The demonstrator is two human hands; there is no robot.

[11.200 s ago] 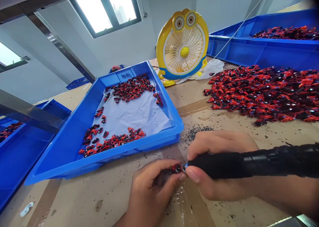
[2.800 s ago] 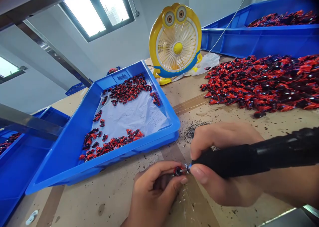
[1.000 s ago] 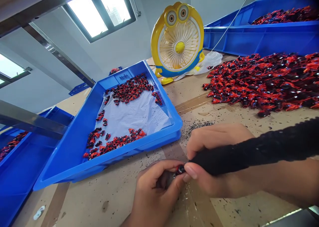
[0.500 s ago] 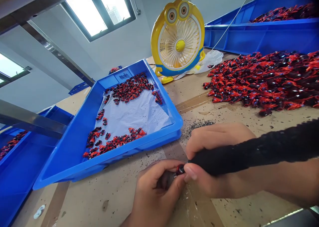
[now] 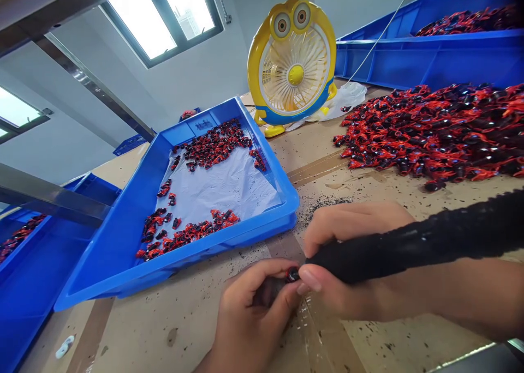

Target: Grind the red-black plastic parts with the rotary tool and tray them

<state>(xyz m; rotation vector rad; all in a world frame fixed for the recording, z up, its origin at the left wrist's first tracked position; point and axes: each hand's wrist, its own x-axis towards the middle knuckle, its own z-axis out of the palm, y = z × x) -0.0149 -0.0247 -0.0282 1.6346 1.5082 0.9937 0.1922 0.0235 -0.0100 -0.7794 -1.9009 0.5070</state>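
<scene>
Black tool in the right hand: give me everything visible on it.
The black tool is long and roughly cylindrical: matte, smoother front grip, bumpier rear leaving frame at right. Material unclear. It slants slightly upward to the right in view, gripped by the right hand. Its front points at a small red-and-black part; fingers hide the tip, so contact can't be confirmed.

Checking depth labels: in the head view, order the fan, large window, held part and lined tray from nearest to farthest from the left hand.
1. Held part: in the left hand.
2. Lined tray: ahead, leftward.
3. Fan: farther back, right.
4. Large window: background, left.
</scene>
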